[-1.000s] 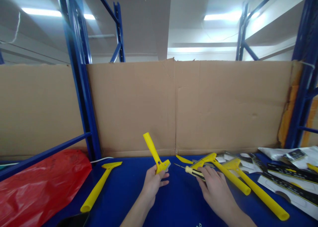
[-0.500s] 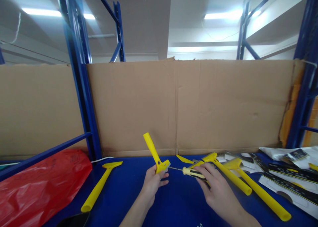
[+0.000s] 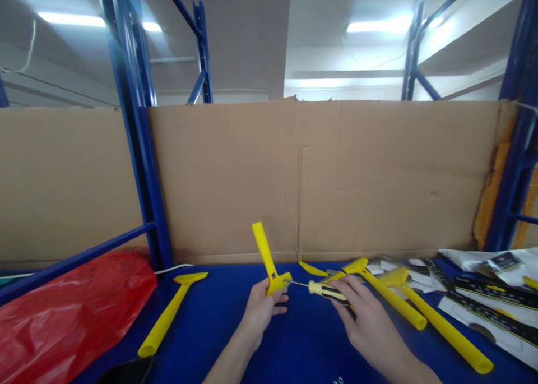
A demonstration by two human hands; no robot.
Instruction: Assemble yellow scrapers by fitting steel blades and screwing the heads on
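My left hand [image 3: 261, 306] is closed around the head of a yellow scraper [image 3: 264, 248], whose handle tilts up and to the left. In my right hand [image 3: 362, 305] is a screwdriver [image 3: 323, 290] with a cream and black handle. Its shaft points left, and the tip meets the scraper's head; the exact contact spot is too small to make out. Beyond my right hand lie more yellow scrapers, one with its handle [image 3: 397, 301] slanting toward me and another [image 3: 449, 328] farther right. A single yellow scraper [image 3: 171, 317] rests to the left of my left hand.
A red plastic bag [image 3: 75, 311] covers the left side of the blue table [image 3: 294, 350]. Black and white packaging cards [image 3: 491, 319] pile up at the right. Small metal pieces [image 3: 338, 380] and a dark object [image 3: 126, 371] sit at the front edge. Cardboard [image 3: 235, 182] stands behind.
The scraper in my left hand has turned more upright and shifted slightly right, bringing its head onto the screwdriver's tip. My right hand has barely moved.
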